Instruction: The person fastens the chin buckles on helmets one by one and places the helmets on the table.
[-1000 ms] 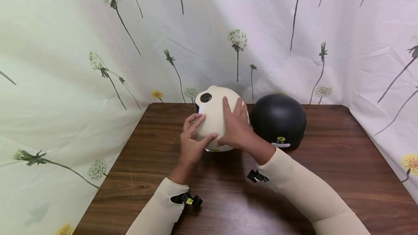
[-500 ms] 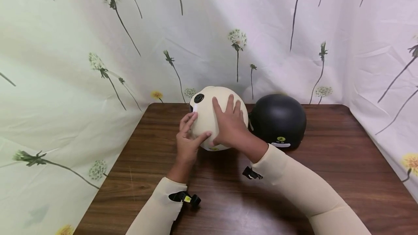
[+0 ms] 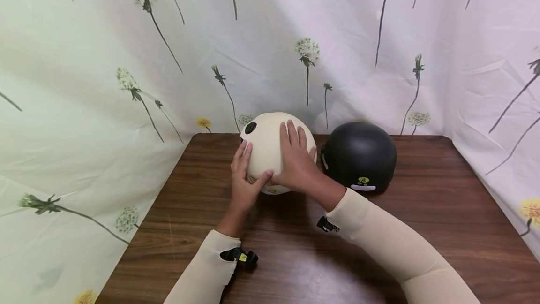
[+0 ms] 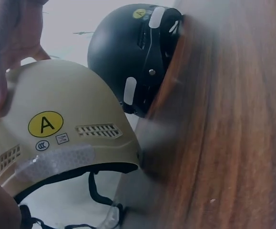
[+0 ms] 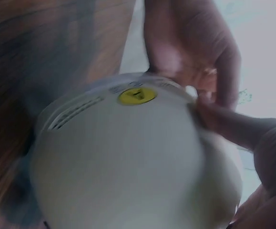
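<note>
A cream helmet is between my two hands near the back of the table, tilted so that part of its rim stands off the wood in the left wrist view. My left hand grips its left side by the rim, with the thumb on the lower shell. Across the right of the dome lies my right hand, fingers and thumb spread over the curve. A yellow "A" sticker and vent slots show on the shell; a black chin strap hangs below. The far side and the inside are mostly hidden.
A black helmet rests on the brown wooden table, just right of the cream one with a narrow gap between. White fabric with dandelion prints hangs behind and at both sides.
The cream helmet has shifted left and turned a little, so a gap now shows beside the black helmet. Both hands moved with it; the right hand's fingers lie closer together. The black helmet has stayed put.
</note>
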{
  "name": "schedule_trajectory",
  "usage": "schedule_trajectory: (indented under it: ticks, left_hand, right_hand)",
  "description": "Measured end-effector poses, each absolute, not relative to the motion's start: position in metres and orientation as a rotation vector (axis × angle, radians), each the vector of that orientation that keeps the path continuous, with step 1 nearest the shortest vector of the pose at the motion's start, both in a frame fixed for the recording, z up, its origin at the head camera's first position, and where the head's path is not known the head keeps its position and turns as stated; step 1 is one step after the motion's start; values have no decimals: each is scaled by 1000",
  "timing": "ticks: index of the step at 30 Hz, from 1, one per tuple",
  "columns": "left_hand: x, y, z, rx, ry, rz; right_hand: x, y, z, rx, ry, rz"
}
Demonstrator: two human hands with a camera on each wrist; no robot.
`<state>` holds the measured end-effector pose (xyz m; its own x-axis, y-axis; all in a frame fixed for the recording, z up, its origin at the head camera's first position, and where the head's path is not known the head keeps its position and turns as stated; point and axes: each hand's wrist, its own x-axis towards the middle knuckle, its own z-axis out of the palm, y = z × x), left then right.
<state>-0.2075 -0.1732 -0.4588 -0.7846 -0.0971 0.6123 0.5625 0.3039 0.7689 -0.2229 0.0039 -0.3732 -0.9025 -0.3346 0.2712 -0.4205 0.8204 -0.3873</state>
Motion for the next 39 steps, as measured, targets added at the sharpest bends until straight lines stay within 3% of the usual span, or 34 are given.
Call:
schedule_trajectory:
  ticks: [15, 39]
  left_hand:
    - [-208, -167, -448, -320, -2163, -1082]
    - [-209, -149, -404, -258, -2380, -835]
  right_hand:
    - [-236, 20, -387, 576, -2769, 734]
    - [-247, 26, -412, 625, -2622, 1000]
